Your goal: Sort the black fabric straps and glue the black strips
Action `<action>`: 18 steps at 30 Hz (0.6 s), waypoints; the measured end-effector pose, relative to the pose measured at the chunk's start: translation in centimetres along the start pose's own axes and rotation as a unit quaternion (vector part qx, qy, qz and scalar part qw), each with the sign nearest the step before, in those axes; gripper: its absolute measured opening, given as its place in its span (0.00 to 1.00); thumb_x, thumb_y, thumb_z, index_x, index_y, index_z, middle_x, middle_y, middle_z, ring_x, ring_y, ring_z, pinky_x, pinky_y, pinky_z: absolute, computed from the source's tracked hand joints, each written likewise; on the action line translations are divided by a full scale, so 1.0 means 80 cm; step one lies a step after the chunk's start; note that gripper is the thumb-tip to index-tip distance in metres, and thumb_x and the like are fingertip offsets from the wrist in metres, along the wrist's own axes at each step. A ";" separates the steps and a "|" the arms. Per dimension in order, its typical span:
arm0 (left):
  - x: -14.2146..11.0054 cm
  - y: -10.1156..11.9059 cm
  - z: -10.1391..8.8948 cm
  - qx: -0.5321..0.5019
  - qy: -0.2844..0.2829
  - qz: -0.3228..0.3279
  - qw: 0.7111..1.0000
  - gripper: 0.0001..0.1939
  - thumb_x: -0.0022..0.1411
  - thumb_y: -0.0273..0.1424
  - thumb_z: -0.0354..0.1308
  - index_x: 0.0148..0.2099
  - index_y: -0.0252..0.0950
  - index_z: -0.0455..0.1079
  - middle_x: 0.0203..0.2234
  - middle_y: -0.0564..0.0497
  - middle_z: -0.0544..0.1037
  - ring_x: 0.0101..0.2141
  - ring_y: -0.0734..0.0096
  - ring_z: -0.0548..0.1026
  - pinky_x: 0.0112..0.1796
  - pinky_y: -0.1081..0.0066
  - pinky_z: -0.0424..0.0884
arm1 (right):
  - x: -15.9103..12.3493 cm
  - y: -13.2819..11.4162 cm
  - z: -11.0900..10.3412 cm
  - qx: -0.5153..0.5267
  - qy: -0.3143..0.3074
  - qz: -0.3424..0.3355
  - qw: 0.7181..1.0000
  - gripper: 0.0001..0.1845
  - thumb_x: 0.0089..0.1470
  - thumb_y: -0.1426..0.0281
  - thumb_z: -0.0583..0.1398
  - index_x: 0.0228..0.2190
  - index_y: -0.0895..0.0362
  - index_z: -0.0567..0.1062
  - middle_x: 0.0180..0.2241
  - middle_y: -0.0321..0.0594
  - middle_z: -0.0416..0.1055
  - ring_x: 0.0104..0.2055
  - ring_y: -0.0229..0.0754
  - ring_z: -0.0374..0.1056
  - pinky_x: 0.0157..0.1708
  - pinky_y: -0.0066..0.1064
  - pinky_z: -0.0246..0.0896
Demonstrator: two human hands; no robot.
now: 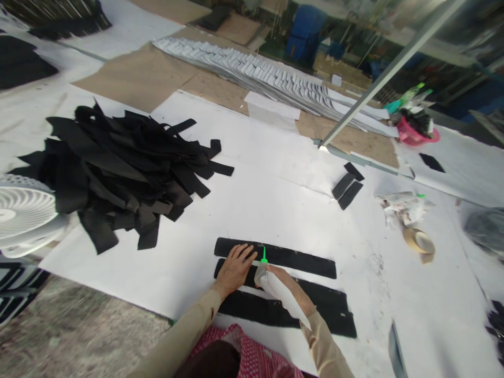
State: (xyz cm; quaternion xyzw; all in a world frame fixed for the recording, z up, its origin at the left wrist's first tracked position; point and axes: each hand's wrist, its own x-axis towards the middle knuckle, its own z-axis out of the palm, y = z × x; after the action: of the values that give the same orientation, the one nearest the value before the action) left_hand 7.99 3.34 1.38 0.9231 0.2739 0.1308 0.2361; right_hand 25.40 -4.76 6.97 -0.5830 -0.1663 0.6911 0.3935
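Observation:
My left hand (235, 270) lies with its fingers stretched out across the upper two black fabric strips (303, 259). Just right of it, my right hand (289, 282) is closed round a squeeze bottle (260, 274) with a thin green nozzle. The nozzle points away from me, over the farthest strip; whether its tip touches cannot be seen. White cloth or paper (284, 296) hangs from the right hand along the forearm. Nearer to me, another black strip (260, 310) lies roughly parallel, partly covered by my hands and arms.
A large heap of black strips (129, 163) lies at left, beside a white fan (25, 210). Small black pieces (347, 189), a tape roll (419, 244) and a pink basket (417, 134) are at right. A slanted metal post (394, 73) rises behind, near rows of white pieces (252, 68).

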 end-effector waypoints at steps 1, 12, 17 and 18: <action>0.000 0.000 0.000 -0.001 0.002 0.000 1.000 0.23 0.63 0.22 0.45 0.60 0.37 0.61 0.57 0.43 0.66 0.59 0.56 0.59 0.57 0.49 0.59 | -0.001 0.002 -0.002 0.002 0.001 0.005 1.000 0.19 0.53 0.56 0.62 0.30 0.61 0.73 0.31 0.42 0.71 0.32 0.39 0.67 0.35 0.33 0.65; 0.000 -0.001 0.003 -0.002 0.013 0.002 1.000 0.24 0.63 0.22 0.46 0.60 0.38 0.61 0.57 0.44 0.67 0.59 0.57 0.59 0.57 0.50 0.58 | -0.025 0.002 -0.040 -0.040 0.047 0.033 0.998 0.22 0.55 0.51 0.56 0.28 0.57 0.76 0.28 0.44 0.72 0.22 0.37 0.59 0.19 0.30 0.54; 0.000 -0.001 0.004 0.005 0.009 0.005 1.000 0.23 0.63 0.22 0.46 0.60 0.37 0.61 0.57 0.44 0.66 0.59 0.56 0.59 0.57 0.50 0.58 | -0.013 0.001 -0.015 -0.023 0.014 0.018 0.999 0.22 0.58 0.53 0.54 0.32 0.59 0.74 0.28 0.43 0.72 0.25 0.37 0.64 0.23 0.30 0.62; 0.000 -0.002 0.005 0.006 0.007 0.005 1.000 0.24 0.63 0.22 0.46 0.60 0.37 0.61 0.58 0.44 0.66 0.59 0.56 0.59 0.57 0.50 0.58 | -0.008 0.001 -0.008 -0.022 0.009 0.000 1.000 0.20 0.59 0.55 0.55 0.34 0.60 0.73 0.30 0.42 0.72 0.27 0.37 0.66 0.27 0.31 0.64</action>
State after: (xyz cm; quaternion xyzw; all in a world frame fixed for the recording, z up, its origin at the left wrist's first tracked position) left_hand 8.05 3.29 1.00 0.9250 0.2717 0.1371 0.2276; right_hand 25.97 -5.44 7.17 -0.5971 -0.1781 0.6822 0.3825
